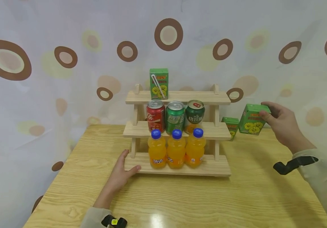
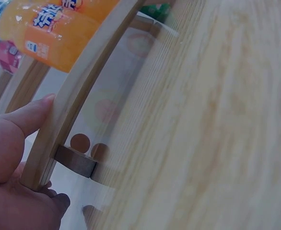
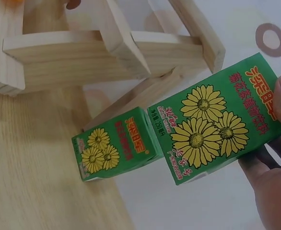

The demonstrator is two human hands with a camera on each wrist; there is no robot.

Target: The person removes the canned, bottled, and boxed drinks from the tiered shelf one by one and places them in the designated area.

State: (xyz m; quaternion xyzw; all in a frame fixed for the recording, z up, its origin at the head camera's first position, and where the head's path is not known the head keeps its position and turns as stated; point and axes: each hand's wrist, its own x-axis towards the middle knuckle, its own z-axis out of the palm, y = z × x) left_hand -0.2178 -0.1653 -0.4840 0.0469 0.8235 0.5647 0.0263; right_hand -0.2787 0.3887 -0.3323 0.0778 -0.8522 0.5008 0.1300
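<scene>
My right hand [image 1: 284,125] pinches a green drink carton [image 3: 212,120] with yellow flowers by its upper end, thumb on the front face. It is held up to the right of the wooden display rack [image 1: 177,171]. A second green carton [image 3: 114,146] stands on the table by the rack's right side, partly behind the held one in the head view. My left hand [image 1: 120,174] grips the left end of the rack's bottom board, thumb on top [image 2: 32,115] and fingers curled beneath. A third carton [image 1: 159,85] with a white straw stands on the top board, left of centre.
Three orange soda bottles [image 1: 176,152] with blue caps line the bottom board. On the middle board stand a red can [image 1: 155,115], a green can [image 1: 175,118] and a dark green can [image 1: 194,115]. A patterned curtain [image 1: 95,47] hangs behind the wooden table [image 1: 180,202].
</scene>
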